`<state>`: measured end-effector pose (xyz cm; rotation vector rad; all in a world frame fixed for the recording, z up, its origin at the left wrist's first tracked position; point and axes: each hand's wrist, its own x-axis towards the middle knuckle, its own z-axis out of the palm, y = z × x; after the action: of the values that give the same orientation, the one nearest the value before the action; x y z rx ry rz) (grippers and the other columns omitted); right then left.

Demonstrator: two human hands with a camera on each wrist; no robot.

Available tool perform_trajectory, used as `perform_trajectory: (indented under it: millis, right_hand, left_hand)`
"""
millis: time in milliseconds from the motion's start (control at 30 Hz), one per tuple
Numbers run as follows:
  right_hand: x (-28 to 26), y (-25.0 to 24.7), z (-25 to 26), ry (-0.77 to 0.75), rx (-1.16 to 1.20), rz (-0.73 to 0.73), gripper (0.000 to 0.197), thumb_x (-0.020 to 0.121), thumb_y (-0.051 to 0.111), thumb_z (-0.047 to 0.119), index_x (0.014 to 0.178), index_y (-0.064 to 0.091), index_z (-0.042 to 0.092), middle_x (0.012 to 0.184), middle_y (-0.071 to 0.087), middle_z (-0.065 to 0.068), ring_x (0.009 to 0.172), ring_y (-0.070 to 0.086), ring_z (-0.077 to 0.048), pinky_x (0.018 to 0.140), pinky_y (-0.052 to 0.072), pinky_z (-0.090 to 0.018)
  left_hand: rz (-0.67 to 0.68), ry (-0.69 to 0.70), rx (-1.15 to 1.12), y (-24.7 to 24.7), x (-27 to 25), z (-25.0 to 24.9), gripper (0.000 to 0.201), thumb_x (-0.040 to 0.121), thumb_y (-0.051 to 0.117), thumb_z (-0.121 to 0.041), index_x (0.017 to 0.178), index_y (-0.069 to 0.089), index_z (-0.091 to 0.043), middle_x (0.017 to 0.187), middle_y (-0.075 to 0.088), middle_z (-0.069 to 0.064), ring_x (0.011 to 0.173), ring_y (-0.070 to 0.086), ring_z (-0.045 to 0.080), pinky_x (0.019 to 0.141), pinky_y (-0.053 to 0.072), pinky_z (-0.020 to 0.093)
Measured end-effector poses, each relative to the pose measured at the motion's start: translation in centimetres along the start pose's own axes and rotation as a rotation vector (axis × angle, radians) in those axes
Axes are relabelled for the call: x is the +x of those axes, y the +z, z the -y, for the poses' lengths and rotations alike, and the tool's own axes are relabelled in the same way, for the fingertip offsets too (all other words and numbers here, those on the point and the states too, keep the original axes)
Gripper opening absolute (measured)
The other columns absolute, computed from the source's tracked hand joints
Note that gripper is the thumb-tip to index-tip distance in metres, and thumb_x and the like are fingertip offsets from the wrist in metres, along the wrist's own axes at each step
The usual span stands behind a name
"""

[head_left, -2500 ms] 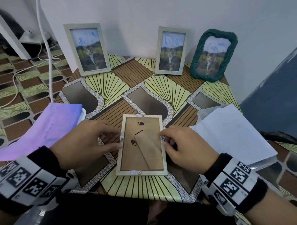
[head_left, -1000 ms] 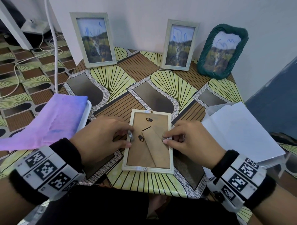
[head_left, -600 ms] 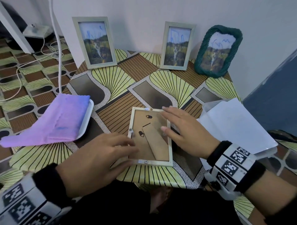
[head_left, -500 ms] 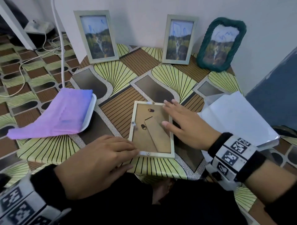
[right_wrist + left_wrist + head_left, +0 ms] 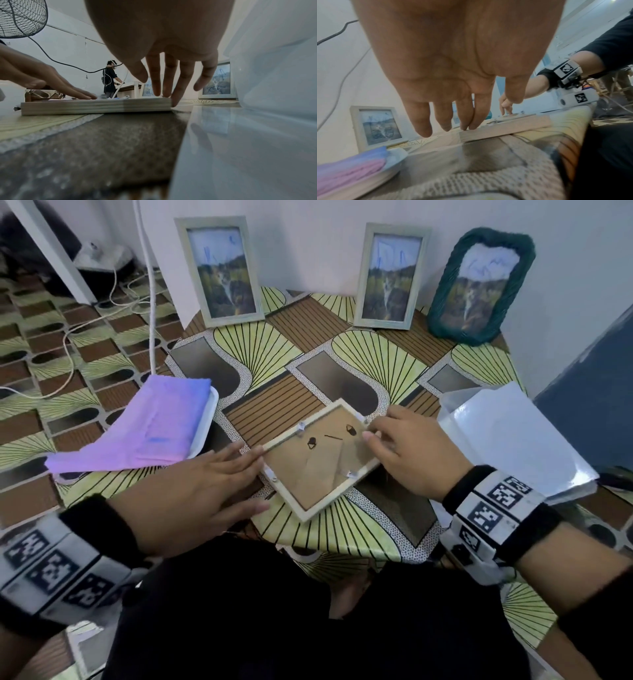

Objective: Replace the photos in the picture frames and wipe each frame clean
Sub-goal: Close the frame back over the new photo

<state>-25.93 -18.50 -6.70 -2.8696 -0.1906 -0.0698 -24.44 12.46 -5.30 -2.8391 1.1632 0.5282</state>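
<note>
A pale wooden picture frame lies face down and askew near the table's front edge, its brown backing board and folded stand facing up. Small metal tabs sit along the rim. My left hand is flat with straight fingers, their tips against the frame's left corner. My right hand reaches from the right, its fingertips resting on the far right corner of the frame. Neither hand holds anything.
Three photo frames stand against the wall: two pale ones and a green woven one. A purple cloth lies on a white tray at the left. A clear plastic box of white sheets sits at the right.
The face-down frame has turned clockwise from straight to askew. My left hand moved up along its left side and flattened; my right hand shifted to its far right corner.
</note>
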Motion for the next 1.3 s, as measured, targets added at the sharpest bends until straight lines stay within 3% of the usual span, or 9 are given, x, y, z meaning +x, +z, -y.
perform_trajectory:
  millis: [100,200,400,500,667,967,1200,1300]
  right_hand:
    - [0.0,0.0,0.2,-0.058,0.051,0.01,0.017,0.096,0.051,0.029,0.089,0.063,0.019,0.075,0.049,0.011,0.072,0.051,-0.01,0.069,0.037,-0.031]
    - [-0.2,0.0,0.4,-0.128,0.127,0.084,0.001,0.09,0.062,0.018,0.089,0.062,0.018,0.063,0.052,0.011,0.062,0.046,0.0,0.064,0.034,-0.025]
    - [-0.5,0.0,0.4,-0.195,0.257,0.092,0.019,0.084,0.067,0.011,0.101,0.061,0.018,0.061,0.057,0.007,0.062,0.055,-0.007,0.06,0.038,-0.014]
    - [-0.2,0.1,0.0,-0.141,0.221,0.015,0.021,0.084,0.068,0.021,0.103,0.059,0.023,0.067,0.052,0.01,0.066,0.051,-0.005,0.064,0.043,-0.024]
    - [-0.1,0.3,-0.3,-0.07,0.183,-0.03,0.02,0.086,0.07,0.035,0.099,0.073,0.02,0.089,0.053,0.007,0.08,0.054,-0.01,0.076,0.049,-0.031]
    - [-0.4,-0.1,-0.4,0.112,0.152,-0.137,0.034,0.074,0.076,0.054,0.071,0.073,0.021,0.067,0.065,0.01,0.065,0.059,-0.004,0.062,0.051,-0.028]
    - [-0.2,-0.1,0.0,0.11,0.181,-0.05,0.027,0.081,0.075,0.045,0.081,0.08,0.018,0.069,0.068,0.006,0.067,0.06,-0.007,0.063,0.049,-0.028]
    - [-0.3,-0.1,0.1,0.096,0.204,-0.027,0.028,0.083,0.075,0.04,0.077,0.078,0.013,0.07,0.068,0.002,0.068,0.061,-0.012,0.067,0.051,-0.035]
  left_hand:
    - [0.026,-0.07,-0.058,-0.9,1.2,0.5,0.092,0.08,0.011,-0.075,0.156,0.006,-0.022,0.16,-0.007,-0.016,0.145,-0.019,0.002,0.115,-0.007,0.016]
    - [0.058,-0.108,-0.05,-1.5,3.0,1.2,0.096,0.077,0.011,-0.074,0.156,0.008,-0.019,0.161,-0.006,-0.011,0.147,-0.014,0.005,0.12,0.0,0.023]
    - [0.052,-0.13,-0.019,-1.7,6.1,2.6,0.088,0.09,0.031,-0.069,0.155,-0.005,-0.022,0.161,-0.014,-0.011,0.149,-0.009,0.007,0.123,0.009,0.031]
    - [0.001,-0.134,-0.016,-1.4,6.4,2.7,0.088,0.091,0.035,-0.067,0.156,-0.003,-0.022,0.162,-0.01,-0.01,0.15,-0.003,0.008,0.122,0.011,0.029]
    - [-0.187,-0.149,-0.027,-0.7,5.5,2.3,0.084,0.087,0.038,-0.071,0.154,0.023,-0.022,0.16,0.021,-0.012,0.142,0.03,0.009,0.108,0.04,0.032]
    - [-0.219,-0.118,-0.102,-1.5,4.9,2.2,0.086,0.076,0.039,-0.076,0.14,0.051,-0.02,0.145,0.05,-0.01,0.127,0.05,0.015,0.099,0.048,0.036]
    - [-0.195,-0.137,-0.117,-1.1,5.5,2.8,0.091,0.075,0.039,-0.076,0.146,0.044,-0.019,0.153,0.039,-0.009,0.134,0.044,0.013,0.108,0.038,0.029]
    - [-0.203,-0.134,-0.145,-0.9,5.5,2.8,0.092,0.074,0.039,-0.075,0.147,0.042,-0.02,0.155,0.034,-0.01,0.138,0.038,0.01,0.111,0.033,0.026]
